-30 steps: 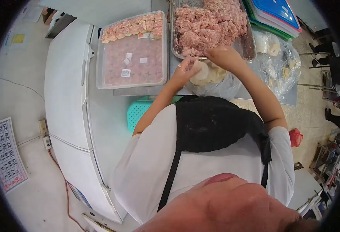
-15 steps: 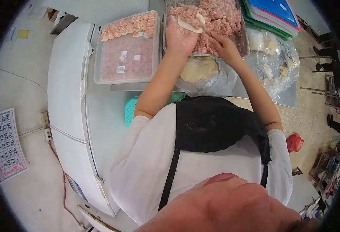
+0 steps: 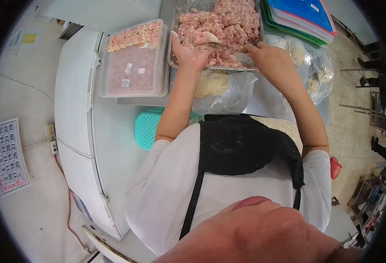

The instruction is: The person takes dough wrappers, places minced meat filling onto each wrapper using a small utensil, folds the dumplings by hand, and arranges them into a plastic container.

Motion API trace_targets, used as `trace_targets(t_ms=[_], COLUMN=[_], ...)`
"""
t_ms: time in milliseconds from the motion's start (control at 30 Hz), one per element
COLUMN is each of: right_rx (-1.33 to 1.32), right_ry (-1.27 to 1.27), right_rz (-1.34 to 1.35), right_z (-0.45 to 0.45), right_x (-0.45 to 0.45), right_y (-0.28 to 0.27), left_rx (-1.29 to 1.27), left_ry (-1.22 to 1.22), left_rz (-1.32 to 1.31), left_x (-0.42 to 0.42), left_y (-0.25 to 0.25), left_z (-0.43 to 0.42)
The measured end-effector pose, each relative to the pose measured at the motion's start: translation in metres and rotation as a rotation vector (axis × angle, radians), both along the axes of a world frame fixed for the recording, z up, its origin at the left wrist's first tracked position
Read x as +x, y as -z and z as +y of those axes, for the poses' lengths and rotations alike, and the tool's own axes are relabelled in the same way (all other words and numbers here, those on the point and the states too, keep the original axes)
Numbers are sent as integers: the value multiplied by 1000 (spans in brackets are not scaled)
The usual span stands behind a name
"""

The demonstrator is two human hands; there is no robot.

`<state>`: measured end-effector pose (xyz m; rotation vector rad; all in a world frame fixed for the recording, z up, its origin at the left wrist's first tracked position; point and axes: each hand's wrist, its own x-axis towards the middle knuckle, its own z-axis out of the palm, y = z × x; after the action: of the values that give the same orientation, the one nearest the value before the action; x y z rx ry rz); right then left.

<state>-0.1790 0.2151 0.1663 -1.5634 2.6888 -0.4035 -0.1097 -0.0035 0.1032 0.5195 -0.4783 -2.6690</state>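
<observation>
My left hand is palm up at the near left side of a metal tray, thumb raised. It holds a thin, pale dumpling wrapper with pink minced meat on it, partly hidden by the fingers and the meat. My right hand is over the tray's near right edge, fingers closed around the handle of a thin metal utensil. The utensil's end reaches to the wrapper; its exact kind is unclear. Ground meat fills much of the tray behind both hands.
Left of the tray stands a plastic container with rows of filled dumplings. Pale dough rounds lie in a plastic bag at the front. Stacked coloured lids and bagged dough are to the right. A turquoise basket is below.
My right hand has moved right and turned, away from my left hand. My left hand has shifted left and down with the wrapper, whose meat looks flatter. The whole view has shifted slightly.
</observation>
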Motion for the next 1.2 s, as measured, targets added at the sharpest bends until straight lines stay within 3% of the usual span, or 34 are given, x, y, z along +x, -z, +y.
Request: trace_targets(t_ms=[200,300,400,500,700,800,900,1000,1033,1100,1133,1200], right_rx=[-209,-385,-367,-190,-225,-171,-164,-247,-283,-368,-342,-219], right_ry=[-113,-101,-80,-111,-234,-271,-305,-206,-149,-205,-217,-89], right_rz=[-154,-425,-705,-829,-786,-787,-581,-213,-79,-148,-140,-69], right_z=[1,15,24,30,24,11,-2,-5,-6,-16,-25,-34], right_x=[-15,-32,-38,-43,-38,-53,-82,-68,-51,-35,-35,-42], right_y=[34,26,19,0,18,54,67,50,37,47,72,98], left_rx=[65,-119,-772,-1646,-1694,-2029,-2061,-1470,-1520,-1606,-1639,-1493], left_ry=[-135,-36,82,-222,393,281,325,303,339,416,249,380], left_rz=[60,277,-38,-179,-186,-89,-257,-524,-608,-779,-522,-747], left_x=[-6,7,24,21,30,24,30,29,28,29,33,40], left_y=[-15,-5,-24,-40,-61,-22,-2,17,26,42,34,-20], left_z=[15,9,25,30,11,-13,-20,-31,-40,-57,-49,-20])
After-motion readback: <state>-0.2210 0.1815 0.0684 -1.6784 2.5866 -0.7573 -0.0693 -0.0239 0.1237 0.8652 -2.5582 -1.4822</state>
